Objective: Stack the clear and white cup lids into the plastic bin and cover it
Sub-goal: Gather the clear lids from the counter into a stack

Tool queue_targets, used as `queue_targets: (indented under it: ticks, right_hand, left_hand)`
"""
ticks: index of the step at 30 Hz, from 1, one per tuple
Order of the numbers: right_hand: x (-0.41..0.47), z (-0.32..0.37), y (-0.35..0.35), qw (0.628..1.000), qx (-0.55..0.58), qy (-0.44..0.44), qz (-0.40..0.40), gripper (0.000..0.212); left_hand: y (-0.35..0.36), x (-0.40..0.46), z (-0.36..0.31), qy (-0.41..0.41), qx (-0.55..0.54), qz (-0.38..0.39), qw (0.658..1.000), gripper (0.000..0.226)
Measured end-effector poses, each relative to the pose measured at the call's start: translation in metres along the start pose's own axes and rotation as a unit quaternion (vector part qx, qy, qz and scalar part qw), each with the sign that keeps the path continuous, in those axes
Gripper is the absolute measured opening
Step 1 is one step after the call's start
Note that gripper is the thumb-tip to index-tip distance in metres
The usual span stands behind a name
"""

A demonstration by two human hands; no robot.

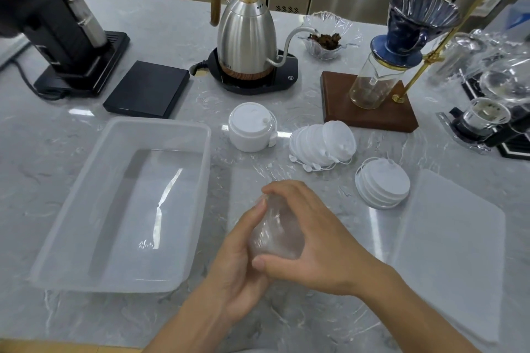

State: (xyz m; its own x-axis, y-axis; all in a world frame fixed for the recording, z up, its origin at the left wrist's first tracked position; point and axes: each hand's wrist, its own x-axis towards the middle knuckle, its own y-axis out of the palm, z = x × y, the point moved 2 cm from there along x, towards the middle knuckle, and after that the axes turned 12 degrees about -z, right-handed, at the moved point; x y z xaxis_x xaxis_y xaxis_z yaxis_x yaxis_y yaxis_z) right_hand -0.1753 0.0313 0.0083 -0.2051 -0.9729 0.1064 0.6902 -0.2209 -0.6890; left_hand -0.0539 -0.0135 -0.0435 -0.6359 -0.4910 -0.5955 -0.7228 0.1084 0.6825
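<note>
Both hands hold a stack of clear cup lids [275, 233] above the counter, near the front middle. My left hand [238, 269] cups the stack from below and the left. My right hand [312, 241] wraps over it from the right. The clear plastic bin [198, 180] stands empty to the left of my hands. Its flat translucent cover [453, 241] lies on the counter at the right. Three groups of white lids sit beyond my hands: an upright stack [251, 126], a fanned-out row [322, 143] and a leaning stack [383, 183].
Behind the lids stand a steel gooseneck kettle [246, 37] on its black base, a black scale [147, 89], a black grinder [57, 26] at the far left, and a blue dripper on a wooden stand [370, 114]. Glassware crowds the right edge [493, 94].
</note>
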Motion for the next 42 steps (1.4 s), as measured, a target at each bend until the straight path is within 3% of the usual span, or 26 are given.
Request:
queue_targets:
  ticks: [2,4,7,9,11,14,18,20,22,27,31,36,39,42]
  right_hand:
    - [-0.001,0.003,0.0,0.998,0.03,0.051,-0.025,0.082]
    - [-0.003,0.008,0.002,0.999,0.012,0.047,-0.025,0.083]
    - [-0.001,0.01,-0.005,0.999,-0.002,0.032,0.019,0.09]
    - [0.003,0.008,-0.015,0.995,0.06,0.056,0.06,0.095]
    - [0.01,0.009,-0.025,0.977,0.183,0.088,0.061,0.078]
    - [0.019,0.012,-0.031,0.938,0.322,0.124,-0.032,0.05]
    - [0.022,0.013,-0.021,0.919,0.35,0.156,-0.097,0.054]
    - [0.024,0.018,-0.017,0.9,0.388,0.183,-0.081,0.055]
    - [0.025,0.026,-0.014,0.886,0.417,0.199,-0.025,0.047]
    - [0.044,0.048,-0.008,0.869,0.453,0.197,0.034,0.044]
    - [0.077,0.077,0.009,0.897,0.409,0.168,0.018,0.05]
    - [0.121,0.101,0.055,0.925,0.323,0.201,-0.002,0.046]
    - [0.145,0.104,0.08,0.925,0.295,0.239,0.026,0.045]
    - [0.164,0.101,0.097,0.915,0.275,0.289,0.063,0.046]
  left_hand:
    - [0.003,-0.002,0.0,0.015,0.023,0.005,1.0,0.071]
    - [0.005,-0.003,-0.003,0.029,0.042,0.013,0.999,0.071]
    - [0.01,-0.004,-0.009,0.045,0.07,0.025,0.996,0.068]
    - [0.012,-0.003,-0.012,0.043,0.066,0.031,0.996,0.068]
    - [0.015,-0.004,-0.017,0.043,0.039,0.051,0.997,0.066]
    - [0.018,-0.009,-0.025,0.073,-0.005,0.065,0.995,0.066]
    - [0.025,-0.019,-0.034,0.111,-0.056,0.087,0.988,0.081]
    - [0.025,-0.026,-0.041,0.151,-0.053,0.083,0.984,0.096]
    - [0.025,-0.032,-0.049,0.211,-0.032,0.077,0.974,0.096]
    - [0.018,-0.05,-0.081,0.315,0.079,0.018,0.946,0.097]
    - [-0.008,-0.067,-0.121,0.364,0.137,-0.053,0.92,0.079]
    - [-0.045,-0.07,-0.15,0.335,0.082,-0.19,0.919,0.05]
    - [-0.062,-0.058,-0.161,0.283,0.047,-0.241,0.927,0.028]
    - [-0.075,-0.04,-0.171,0.239,0.01,-0.298,0.924,0.023]
